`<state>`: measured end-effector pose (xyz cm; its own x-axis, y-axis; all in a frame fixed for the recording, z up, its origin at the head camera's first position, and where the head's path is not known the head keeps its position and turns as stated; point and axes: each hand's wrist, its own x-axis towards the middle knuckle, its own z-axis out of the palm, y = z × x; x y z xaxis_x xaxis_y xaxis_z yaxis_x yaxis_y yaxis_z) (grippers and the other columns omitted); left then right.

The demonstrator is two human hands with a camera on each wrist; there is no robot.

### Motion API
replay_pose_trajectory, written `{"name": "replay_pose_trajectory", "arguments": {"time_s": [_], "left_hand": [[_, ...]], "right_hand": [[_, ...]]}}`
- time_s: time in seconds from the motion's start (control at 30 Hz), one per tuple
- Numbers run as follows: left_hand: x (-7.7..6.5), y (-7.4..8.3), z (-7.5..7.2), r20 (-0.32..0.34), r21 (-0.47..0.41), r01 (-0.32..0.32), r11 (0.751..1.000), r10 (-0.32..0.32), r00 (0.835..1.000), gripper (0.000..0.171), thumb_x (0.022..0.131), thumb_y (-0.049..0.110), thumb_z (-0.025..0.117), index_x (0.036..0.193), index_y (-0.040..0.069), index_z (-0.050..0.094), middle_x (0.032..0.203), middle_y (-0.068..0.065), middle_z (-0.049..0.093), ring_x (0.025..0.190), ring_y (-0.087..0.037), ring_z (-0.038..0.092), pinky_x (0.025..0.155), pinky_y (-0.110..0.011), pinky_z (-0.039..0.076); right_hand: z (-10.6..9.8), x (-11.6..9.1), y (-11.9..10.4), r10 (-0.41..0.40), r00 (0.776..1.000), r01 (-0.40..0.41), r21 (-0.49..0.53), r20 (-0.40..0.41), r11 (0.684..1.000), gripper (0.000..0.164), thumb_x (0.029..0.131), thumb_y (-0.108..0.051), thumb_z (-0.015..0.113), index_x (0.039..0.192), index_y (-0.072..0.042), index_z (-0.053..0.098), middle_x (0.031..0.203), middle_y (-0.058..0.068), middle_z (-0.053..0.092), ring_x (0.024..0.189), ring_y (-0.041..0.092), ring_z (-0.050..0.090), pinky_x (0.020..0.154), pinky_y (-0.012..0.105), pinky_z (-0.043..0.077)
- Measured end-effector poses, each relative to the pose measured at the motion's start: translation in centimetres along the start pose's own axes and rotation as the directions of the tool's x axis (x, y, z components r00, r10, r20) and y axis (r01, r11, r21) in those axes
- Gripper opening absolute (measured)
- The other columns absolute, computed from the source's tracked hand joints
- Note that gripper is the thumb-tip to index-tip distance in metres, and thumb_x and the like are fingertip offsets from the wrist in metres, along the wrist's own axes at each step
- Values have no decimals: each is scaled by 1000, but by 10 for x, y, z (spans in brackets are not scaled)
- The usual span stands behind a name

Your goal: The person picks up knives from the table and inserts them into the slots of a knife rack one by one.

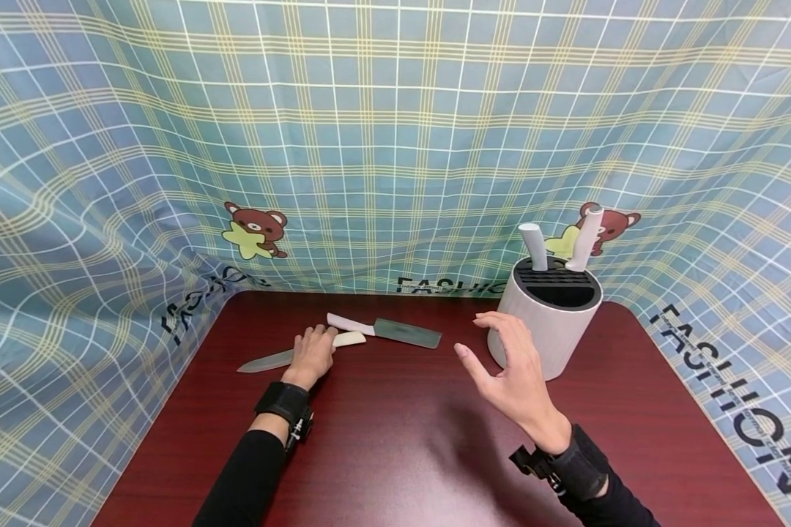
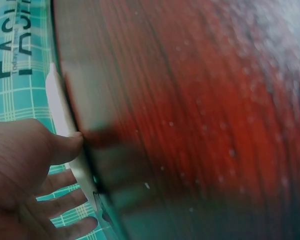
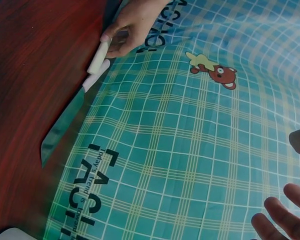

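My left hand [image 1: 313,355] pinches the cream handle [image 1: 349,339] of a kitchen knife at the table's left; its pointed blade [image 1: 270,361] extends leftward. In the left wrist view the thumb [image 2: 67,147] lies against the knife handle [image 2: 62,105], with the fingers on its other side. Just behind lies a cleaver [image 1: 407,333] with a broad blade and a whitish handle pointing left. My right hand [image 1: 517,369] is raised in front of a white knife block [image 1: 547,329], thumb and fingers spread, holding nothing. Two pale-handled tools [image 1: 535,247] stand in the block's slotted black top.
The dark red table [image 1: 395,424] carries the block at its back right. A blue-green checked cloth [image 1: 395,146] hangs behind it and along both sides, printed with brown bears and large letters.
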<state>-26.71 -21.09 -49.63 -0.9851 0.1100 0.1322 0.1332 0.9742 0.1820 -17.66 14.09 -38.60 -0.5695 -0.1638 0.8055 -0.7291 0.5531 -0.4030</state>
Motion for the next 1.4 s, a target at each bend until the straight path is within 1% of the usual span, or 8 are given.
{"name": "replay_pose_trajectory", "arguments": {"time_s": [0.2,0.5,0.6,0.77,0.87,1.1,1.27,1.4], "left_hand": [[2,-1,1,-21,35,-36,999,37,999,24,94,8,68,118,4,65,112,-21,65,102,-41,60,83,-56,53],[-1,-4,6,-63,49,-78,996,81,995,26,93,6,69,118,5,65,111,-22,64,100,-40,60,79,-54,55],[0,-6,7,-67,57,-84,995,88,994,25,93,5,69,118,6,65,112,-21,64,101,-40,60,80,-53,55],[-1,-7,8,-76,92,-102,991,109,991,26,93,6,69,118,6,65,113,-21,64,100,-39,60,78,-52,56],[-1,-6,8,-69,115,-109,987,118,991,27,91,5,72,117,6,66,111,-21,64,98,-39,61,76,-51,57],[-1,-3,6,-28,113,-103,988,107,994,42,77,-3,81,116,4,66,111,-21,64,96,-40,60,73,-51,58],[1,-3,4,-15,112,-105,988,108,994,42,77,-5,80,116,4,66,113,-21,64,98,-40,60,72,-50,59],[2,-6,5,-15,121,-120,985,123,992,41,77,-5,80,115,4,66,113,-20,65,98,-38,61,70,-49,59]], "right_hand": [[1,-1,1,2,1000,-2,-1,-1,1000,45,82,-19,80,121,-3,65,122,11,66,115,27,57,103,33,38],[3,-5,-1,-6,1000,6,8,1,1000,47,79,-14,81,123,-7,65,121,8,66,115,29,57,102,35,38],[3,-6,-2,0,1000,0,5,9,1000,48,79,-13,82,123,-7,65,121,8,66,115,28,57,102,35,37],[3,-9,-2,3,1000,-3,3,10,1000,49,79,-13,82,124,-7,65,120,13,66,115,27,57,103,34,38],[3,-10,-2,-4,1000,4,8,3,1000,50,78,-12,82,124,-7,65,119,14,66,115,28,57,103,33,38],[1,-11,-2,-2,1000,2,13,-10,1000,51,77,-11,83,124,-7,64,121,11,66,114,27,57,102,30,39],[0,-10,-2,-5,1000,6,20,-24,1000,51,76,-11,83,124,-6,65,121,9,67,113,27,57,101,32,39],[-1,-10,-1,-3,1000,3,8,-21,1000,51,77,-11,83,124,-6,65,121,10,67,113,27,58,100,32,39]]}}
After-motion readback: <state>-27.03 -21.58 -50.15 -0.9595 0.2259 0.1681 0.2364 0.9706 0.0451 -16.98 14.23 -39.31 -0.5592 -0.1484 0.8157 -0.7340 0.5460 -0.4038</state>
